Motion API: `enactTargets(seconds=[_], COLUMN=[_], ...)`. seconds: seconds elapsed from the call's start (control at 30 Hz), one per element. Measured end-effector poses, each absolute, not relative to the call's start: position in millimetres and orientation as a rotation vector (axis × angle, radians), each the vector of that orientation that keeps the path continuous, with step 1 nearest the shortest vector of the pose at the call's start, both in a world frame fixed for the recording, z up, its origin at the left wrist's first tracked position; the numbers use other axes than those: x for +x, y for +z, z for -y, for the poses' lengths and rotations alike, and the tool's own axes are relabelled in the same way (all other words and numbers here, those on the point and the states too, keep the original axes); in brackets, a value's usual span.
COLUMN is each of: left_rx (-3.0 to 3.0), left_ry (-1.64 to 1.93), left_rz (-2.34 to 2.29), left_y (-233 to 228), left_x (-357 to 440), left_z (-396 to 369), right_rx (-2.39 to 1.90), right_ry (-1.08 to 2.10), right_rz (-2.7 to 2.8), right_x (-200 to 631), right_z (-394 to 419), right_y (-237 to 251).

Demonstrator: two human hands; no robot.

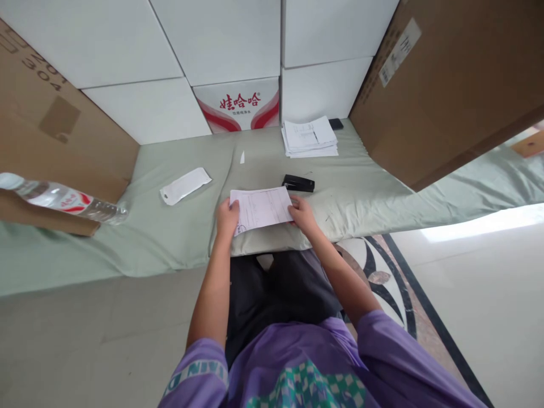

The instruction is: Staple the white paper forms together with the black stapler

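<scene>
Mid-frame, the left hand and right hand grip opposite short ends of the printed sheet, its long axis running between them, black stapler just beyond.

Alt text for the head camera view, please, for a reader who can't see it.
Seen from above, a person's left hand and right hand hold the two ends of a printed paper sheet on a pale green padded surface. A black stapler lies just beyond it, a paper stack farther back, and a water bottle at far left.

Stapler behind sheet, paper stack farther back (right), bottle left
</scene>
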State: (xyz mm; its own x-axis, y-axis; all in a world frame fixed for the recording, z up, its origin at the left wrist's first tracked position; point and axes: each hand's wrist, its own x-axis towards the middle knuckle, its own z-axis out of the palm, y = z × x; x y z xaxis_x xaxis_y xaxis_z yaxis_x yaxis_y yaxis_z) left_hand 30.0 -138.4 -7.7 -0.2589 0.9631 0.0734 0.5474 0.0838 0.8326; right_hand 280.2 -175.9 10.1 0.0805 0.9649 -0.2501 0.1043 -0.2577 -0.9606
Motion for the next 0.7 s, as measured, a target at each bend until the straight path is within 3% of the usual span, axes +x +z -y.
enactTargets(seconds=[0.2, 0.37, 0.43, 0.57, 0.7], left_rx=[1.482, 1.465, 1.466, 1.472, 1.466], left_ry=[1.051, 1.087, 1.078, 1.071, 1.11], left_rz=[-1.81, -1.78, -1.769, -1.751, -1.719], left_y=[-18, -20, -20, -22, -24], left_x=[32, 32, 32, 31, 32], left_z=[121, 114, 113, 112, 112], right_rx=[-1.61, -1.734, -1.731, -1.803, -1.996], right_ry=[1.189, 0.434, 0.308, 0.302, 0.507], right_rz=[1.187, 1.36, 1.398, 1.6, 1.802], right_x=[285, 310, 319, 317, 304], right_z=[174, 160, 141, 87, 47], right_y=[10, 31, 44, 59, 52])
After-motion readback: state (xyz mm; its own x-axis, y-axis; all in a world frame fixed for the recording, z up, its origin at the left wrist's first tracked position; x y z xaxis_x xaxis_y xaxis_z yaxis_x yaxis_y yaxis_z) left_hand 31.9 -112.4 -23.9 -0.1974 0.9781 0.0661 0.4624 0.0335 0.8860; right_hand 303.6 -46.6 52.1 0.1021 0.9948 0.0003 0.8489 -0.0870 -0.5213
